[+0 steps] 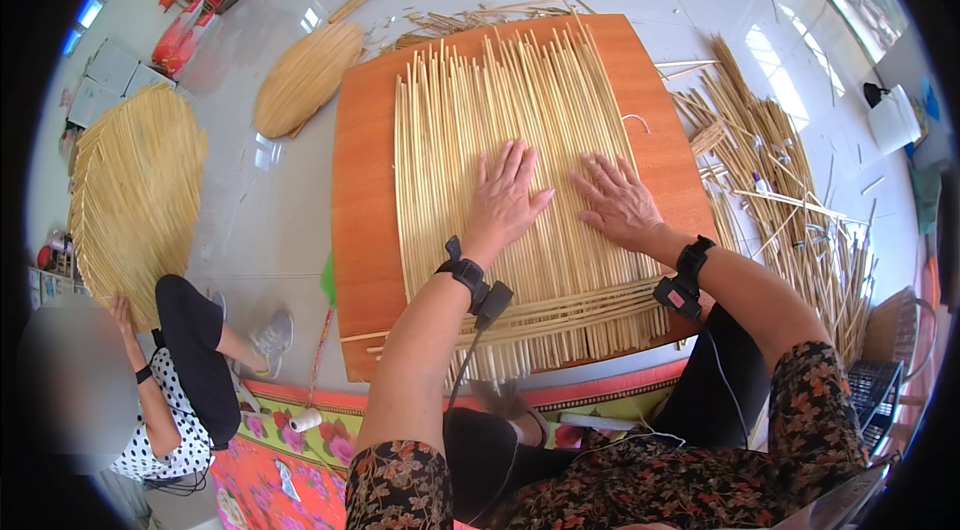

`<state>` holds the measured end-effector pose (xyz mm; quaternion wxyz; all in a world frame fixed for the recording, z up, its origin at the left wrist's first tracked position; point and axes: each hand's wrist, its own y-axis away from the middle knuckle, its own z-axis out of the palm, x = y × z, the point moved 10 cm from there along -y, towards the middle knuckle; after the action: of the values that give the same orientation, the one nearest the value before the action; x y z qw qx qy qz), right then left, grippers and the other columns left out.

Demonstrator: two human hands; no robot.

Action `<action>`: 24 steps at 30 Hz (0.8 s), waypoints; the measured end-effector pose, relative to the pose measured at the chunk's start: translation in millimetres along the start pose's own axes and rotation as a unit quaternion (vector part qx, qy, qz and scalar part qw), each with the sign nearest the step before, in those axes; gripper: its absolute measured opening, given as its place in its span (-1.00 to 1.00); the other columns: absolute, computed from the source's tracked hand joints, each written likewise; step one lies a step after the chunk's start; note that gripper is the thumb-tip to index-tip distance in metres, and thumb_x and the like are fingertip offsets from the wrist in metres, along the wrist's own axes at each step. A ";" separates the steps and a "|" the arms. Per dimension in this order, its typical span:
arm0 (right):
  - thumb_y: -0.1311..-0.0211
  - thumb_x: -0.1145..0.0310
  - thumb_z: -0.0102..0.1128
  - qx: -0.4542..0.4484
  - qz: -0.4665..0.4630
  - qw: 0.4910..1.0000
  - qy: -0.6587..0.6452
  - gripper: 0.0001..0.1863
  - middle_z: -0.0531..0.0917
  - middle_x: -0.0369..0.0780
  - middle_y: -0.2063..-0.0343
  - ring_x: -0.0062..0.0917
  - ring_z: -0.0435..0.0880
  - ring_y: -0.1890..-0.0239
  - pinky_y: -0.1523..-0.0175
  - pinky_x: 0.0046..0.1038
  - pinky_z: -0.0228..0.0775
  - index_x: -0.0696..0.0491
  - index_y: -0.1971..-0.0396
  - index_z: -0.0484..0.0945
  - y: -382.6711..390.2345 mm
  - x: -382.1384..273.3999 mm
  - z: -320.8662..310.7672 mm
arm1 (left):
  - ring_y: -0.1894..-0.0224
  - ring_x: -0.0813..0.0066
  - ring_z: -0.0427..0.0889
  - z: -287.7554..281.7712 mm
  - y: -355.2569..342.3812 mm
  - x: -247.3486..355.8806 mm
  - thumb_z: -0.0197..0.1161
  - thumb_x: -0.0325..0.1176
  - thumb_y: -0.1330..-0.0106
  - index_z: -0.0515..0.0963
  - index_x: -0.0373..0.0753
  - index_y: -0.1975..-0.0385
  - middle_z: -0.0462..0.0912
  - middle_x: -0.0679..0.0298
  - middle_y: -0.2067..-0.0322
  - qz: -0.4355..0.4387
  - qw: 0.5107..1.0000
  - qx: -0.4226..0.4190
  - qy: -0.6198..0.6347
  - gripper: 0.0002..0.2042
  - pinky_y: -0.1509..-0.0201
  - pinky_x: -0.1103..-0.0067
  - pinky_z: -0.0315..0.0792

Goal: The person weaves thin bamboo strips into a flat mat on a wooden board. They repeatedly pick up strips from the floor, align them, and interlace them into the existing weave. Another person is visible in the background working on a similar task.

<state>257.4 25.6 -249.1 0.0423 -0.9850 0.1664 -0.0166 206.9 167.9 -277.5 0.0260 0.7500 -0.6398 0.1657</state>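
A wide mat of pale straw stalks (450, 170), laid side by side, covers most of an orange-brown wooden board (362, 190) in front of me. Flat on the mat's middle rests my left hand (506, 198), fingers spread. My right hand (618, 198) lies on the stalks to its right, also with fingers apart. Neither holds anything. Several crosswise stalks (560, 314) run over the mat's near end, below my hands. A white curved cord (638, 120) shows at the mat's right edge. Both wrists wear black straps with small devices.
Loose stalks (775, 165) are heaped on the floor at right, near a woven basket (890, 330). A finished-looking oval straw piece (308, 80) lies at far left. Another person at left holds a large leaf-shaped straw piece (140, 195). A thread spool (306, 420) sits on the floral cloth (265, 470).
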 end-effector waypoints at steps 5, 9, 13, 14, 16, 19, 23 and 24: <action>-0.35 -0.11 0.04 -0.017 -0.060 0.997 -0.040 -0.27 0.22 -0.12 -0.46 -0.27 0.09 -0.53 -0.56 -0.14 -0.08 0.10 -0.34 0.31 -46.3 -11.2 5.5 | -0.57 0.28 -0.06 -6.8 0.9 1.2 -0.02 0.07 -0.49 0.12 -0.25 -0.48 0.05 0.18 -0.52 -0.003 1.000 -0.005 -0.001 -0.31 -0.61 0.13 -0.23; -0.38 -0.10 -0.02 0.030 -0.008 0.997 -0.073 -0.24 0.21 -0.12 -0.46 -0.31 0.06 -0.54 -0.58 -0.22 -0.15 0.11 -0.41 0.22 -50.1 -3.7 21.3 | -0.57 0.28 -0.05 -2.7 -1.0 2.6 -0.05 -0.03 -0.52 0.13 -0.28 -0.47 0.07 0.19 -0.52 0.009 1.000 0.017 0.000 -0.36 -0.60 0.13 -0.22; -0.39 -0.09 -0.04 0.013 -0.012 0.998 -0.066 -0.23 0.20 -0.12 -0.47 -0.32 0.05 -0.54 -0.59 -0.25 -0.19 0.10 -0.44 0.17 -51.7 -8.0 24.5 | -0.56 0.31 -0.01 1.0 0.7 -4.2 -0.06 -0.10 -0.52 0.15 -0.23 -0.47 0.11 0.21 -0.50 0.002 1.000 0.008 0.023 -0.42 -0.60 0.16 -0.22; -0.39 -0.09 -0.04 0.016 -0.009 0.997 -0.073 -0.23 0.20 -0.12 -0.47 -0.32 0.04 -0.54 -0.59 -0.24 -0.19 0.09 -0.44 0.17 -50.0 -5.6 24.3 | -0.56 0.32 0.00 1.8 0.8 -5.8 -0.06 -0.12 -0.52 0.16 -0.22 -0.47 0.12 0.22 -0.50 0.001 1.000 0.006 0.031 -0.43 -0.60 0.17 -0.22; -0.41 -0.09 -0.07 0.008 -0.018 0.998 -0.066 -0.24 0.17 -0.15 -0.48 -0.33 0.01 -0.55 -0.60 -0.25 -0.23 0.03 -0.47 0.14 -50.8 -5.5 21.8 | -0.54 0.33 0.03 0.6 -4.6 -9.5 -0.02 -0.11 -0.51 0.19 -0.20 -0.46 0.15 0.22 -0.48 0.005 0.999 0.018 0.032 -0.42 -0.59 0.18 -0.19; -0.43 -0.11 -0.11 -0.007 -0.012 0.998 -0.055 -0.26 0.14 -0.17 -0.50 -0.34 -0.02 -0.56 -0.61 -0.25 -0.26 -0.03 -0.48 0.12 -50.3 -8.3 23.2 | -0.53 0.33 0.08 0.6 -3.2 -13.6 0.06 -0.09 -0.47 0.21 -0.21 -0.44 0.19 0.22 -0.47 0.015 0.999 0.019 0.046 -0.40 -0.57 0.18 -0.13; -0.45 -0.12 -0.15 -0.016 -0.010 0.999 -0.043 -0.27 0.13 -0.18 -0.50 -0.35 -0.04 -0.57 -0.62 -0.25 -0.27 -0.06 -0.49 0.12 -50.7 -9.6 23.7 | -0.50 0.30 0.15 -7.9 -3.7 -15.7 0.15 -0.03 -0.41 0.26 -0.22 -0.42 0.26 0.21 -0.43 0.043 0.998 0.027 0.044 -0.35 -0.55 0.22 -0.04; -0.45 -0.11 -0.14 -0.016 -0.008 0.999 -0.044 -0.28 0.14 -0.18 -0.50 -0.35 -0.04 -0.56 -0.62 -0.25 -0.27 -0.05 -0.48 0.13 -50.7 -8.9 23.2 | -0.49 0.30 0.16 -9.5 -4.4 -17.1 0.17 -0.01 -0.39 0.27 -0.22 -0.41 0.27 0.20 -0.43 0.047 0.998 0.023 0.045 -0.34 -0.55 0.22 -0.03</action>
<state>266.6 78.1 -267.8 0.0337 -0.9866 0.1567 0.0291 206.9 187.3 -272.5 0.0300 0.7115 -0.6683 0.2150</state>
